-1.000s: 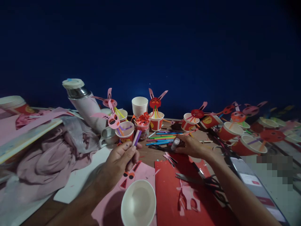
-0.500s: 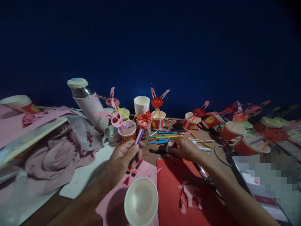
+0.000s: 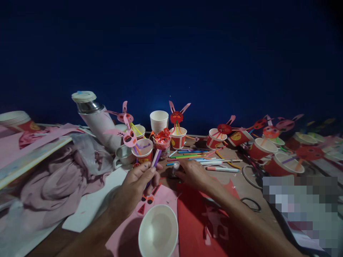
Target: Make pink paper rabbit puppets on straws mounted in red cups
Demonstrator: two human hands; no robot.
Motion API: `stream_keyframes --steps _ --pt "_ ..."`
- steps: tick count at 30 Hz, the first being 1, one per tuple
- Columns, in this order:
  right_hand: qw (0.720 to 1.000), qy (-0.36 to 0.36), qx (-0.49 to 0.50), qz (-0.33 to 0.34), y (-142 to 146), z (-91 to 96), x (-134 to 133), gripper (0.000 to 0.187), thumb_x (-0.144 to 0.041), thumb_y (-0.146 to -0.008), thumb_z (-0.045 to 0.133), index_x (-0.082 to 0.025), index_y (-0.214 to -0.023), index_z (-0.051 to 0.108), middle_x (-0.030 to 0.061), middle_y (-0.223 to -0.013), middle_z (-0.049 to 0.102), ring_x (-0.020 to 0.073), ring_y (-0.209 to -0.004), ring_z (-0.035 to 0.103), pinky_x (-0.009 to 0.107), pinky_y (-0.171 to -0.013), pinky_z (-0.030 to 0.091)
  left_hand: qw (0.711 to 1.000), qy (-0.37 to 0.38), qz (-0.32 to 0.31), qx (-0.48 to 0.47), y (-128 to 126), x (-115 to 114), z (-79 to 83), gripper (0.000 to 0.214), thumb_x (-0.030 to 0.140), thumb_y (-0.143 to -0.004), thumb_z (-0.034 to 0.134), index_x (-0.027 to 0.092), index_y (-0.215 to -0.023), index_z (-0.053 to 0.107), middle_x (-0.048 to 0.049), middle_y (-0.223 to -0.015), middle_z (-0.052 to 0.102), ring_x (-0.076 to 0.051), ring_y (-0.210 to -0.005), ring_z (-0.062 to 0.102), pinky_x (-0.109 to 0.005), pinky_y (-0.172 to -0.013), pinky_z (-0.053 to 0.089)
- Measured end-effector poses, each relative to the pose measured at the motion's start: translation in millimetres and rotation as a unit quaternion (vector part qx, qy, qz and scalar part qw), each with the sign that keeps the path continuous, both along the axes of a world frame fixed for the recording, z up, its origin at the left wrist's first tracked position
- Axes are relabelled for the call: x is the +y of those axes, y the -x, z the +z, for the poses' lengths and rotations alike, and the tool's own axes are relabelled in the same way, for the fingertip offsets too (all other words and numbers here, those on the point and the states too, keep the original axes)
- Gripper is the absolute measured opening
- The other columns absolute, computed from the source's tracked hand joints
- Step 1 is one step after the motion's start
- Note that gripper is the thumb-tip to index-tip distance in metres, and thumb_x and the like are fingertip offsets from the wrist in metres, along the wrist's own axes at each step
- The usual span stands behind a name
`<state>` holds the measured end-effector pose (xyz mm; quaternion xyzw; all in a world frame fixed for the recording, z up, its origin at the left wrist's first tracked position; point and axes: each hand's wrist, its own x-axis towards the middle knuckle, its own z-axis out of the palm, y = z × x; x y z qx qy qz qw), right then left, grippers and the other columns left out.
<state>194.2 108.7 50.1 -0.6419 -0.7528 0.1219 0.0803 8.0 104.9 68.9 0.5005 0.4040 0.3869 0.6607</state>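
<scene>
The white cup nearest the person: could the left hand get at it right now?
Probably yes: nothing covers the cup, which sits close by the left hand, though that hand holds a purple strip.

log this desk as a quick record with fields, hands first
left hand: holds a purple-and-white strip
right hand: holds a small clear-topped object, type unclear
front: white cup, opening showing, over pink paper
right of cup: red paper
middle: coloured sticks, felt pen
back: cup stack, red rabbit-like face above a cup
back left: flask, tilted in view
</scene>
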Motion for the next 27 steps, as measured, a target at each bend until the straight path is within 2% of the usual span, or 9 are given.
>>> stream_keyframes --steps 5,9,12,16,22,27 --pt "1.000 -0.002 0.009 0.024 2.2 8.3 0.1 0.022 -0.026 -0.076 0.053 -0.023 -0.097 0.058 0.0012 -0.086 0.067 0.0151 -0.074 0.060 0.021 -0.056 0.033 1.000 0.011 0.007 -0.007 0.1 -0.8 1.6 0.017 0.030 -0.076 0.051 0.015 -0.081 0.052 0.0052 -0.054 0.050 -0.003 -0.038 0.035 -0.014 -0.037 0.025" --pt "1.000 -0.015 -0.012 -0.003 -33.8 25.5 3.2 0.026 -0.024 -0.078 0.049 -0.022 -0.102 0.059 0.0023 -0.092 0.067 0.0154 -0.079 0.060 0.021 -0.061 0.036 1.000 0.018 0.011 -0.009 -0.4 -0.7 5.3 0.018 0.030 -0.074 0.052 0.014 -0.082 0.053 0.0051 -0.052 0.051 -0.003 -0.037 0.035 -0.014 -0.036 0.024" --pt "0.997 -0.029 -0.054 -0.053 -66.7 32.1 4.5 0.023 -0.023 -0.080 0.044 -0.021 -0.089 0.065 0.0046 -0.088 0.068 0.0177 -0.077 0.060 0.023 -0.061 0.036 1.000 0.025 0.014 -0.012 -0.9 -0.7 6.0 0.018 0.030 -0.073 0.053 0.014 -0.082 0.052 0.0050 -0.051 0.051 -0.003 -0.037 0.035 -0.014 -0.036 0.023" --pt "0.990 -0.026 -0.106 -0.091 -89.3 23.1 2.9 0.022 -0.020 -0.077 0.046 -0.020 -0.082 0.067 0.0080 -0.082 0.068 0.0206 -0.074 0.061 0.026 -0.059 0.036 1.000 0.023 0.010 -0.010 -1.3 -0.6 4.7 0.017 0.030 -0.074 0.051 0.014 -0.081 0.052 0.0052 -0.052 0.051 -0.002 -0.037 0.035 -0.014 -0.036 0.023" --pt "0.989 -0.016 -0.125 -0.072 -94.3 0.5 4.1 0.018 -0.019 -0.075 0.049 -0.020 -0.080 0.066 0.0068 -0.087 0.067 0.0185 -0.078 0.059 0.024 -0.063 0.036 1.000 0.022 0.006 -0.006 -1.3 -0.7 3.9 0.018 0.031 -0.075 0.051 0.014 -0.082 0.052 0.0054 -0.052 0.051 -0.002 -0.037 0.036 -0.014 -0.036 0.023" --pt "0.993 -0.027 -0.102 -0.056 -98.0 -2.4 6.2 0.015 -0.016 -0.073 0.049 -0.019 -0.074 0.064 0.0063 -0.080 0.065 0.0170 -0.071 0.057 0.024 -0.061 0.034 1.000 0.020 0.008 -0.010 -0.1 -0.2 4.6 0.017 0.030 -0.074 0.051 0.014 -0.081 0.052 0.0053 -0.052 0.051 -0.002 -0.036 0.035 -0.014 -0.036 0.023"
